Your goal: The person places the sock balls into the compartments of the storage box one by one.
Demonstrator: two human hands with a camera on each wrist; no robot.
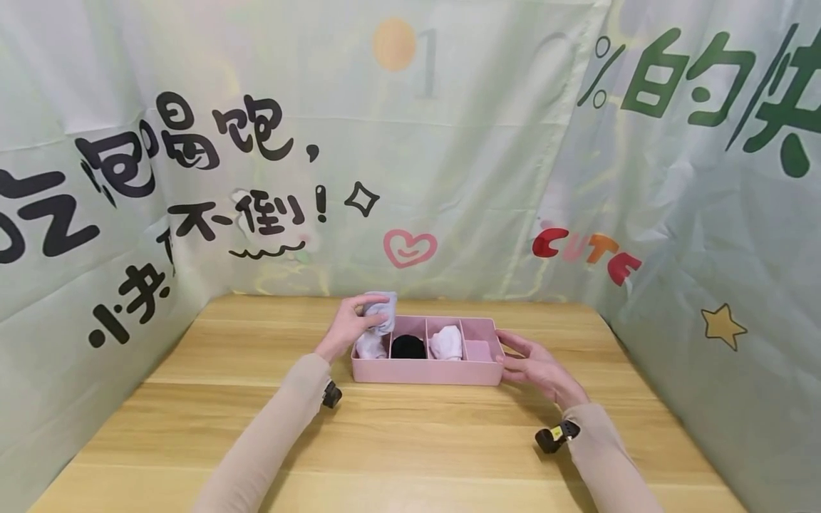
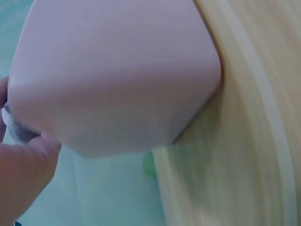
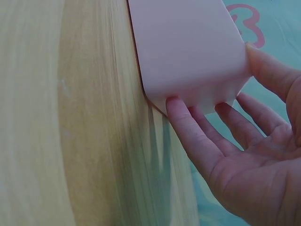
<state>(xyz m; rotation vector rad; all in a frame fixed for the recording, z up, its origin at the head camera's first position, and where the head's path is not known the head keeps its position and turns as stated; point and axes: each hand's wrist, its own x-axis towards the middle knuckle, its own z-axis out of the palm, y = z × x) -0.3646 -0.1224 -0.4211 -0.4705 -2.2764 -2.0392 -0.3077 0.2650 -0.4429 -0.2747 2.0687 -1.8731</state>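
My left hand (image 1: 346, 328) pinches a light grey-blue folded cloth (image 1: 383, 313) between thumb and fingers, over the left end of a pink divided box (image 1: 426, 371). Below it, a pale pinkish cloth bundle (image 1: 370, 347) lies in the leftmost compartment. A black bundle (image 1: 408, 347) and a whitish cloth bundle (image 1: 447, 343) sit in the two middle ones; pink floor shows in the rightmost. My right hand (image 1: 541, 369) touches the box's right end. In the right wrist view, its spread fingertips rest on the end wall (image 3: 202, 96). The box mostly hides the held cloth (image 2: 21, 132) in the left wrist view.
The box stands on a wood-grain table (image 1: 410, 449), near its back edge. Printed fabric curtains (image 1: 481, 178) enclose the table at the back and both sides. Each wrist wears a small black camera (image 1: 549, 438).
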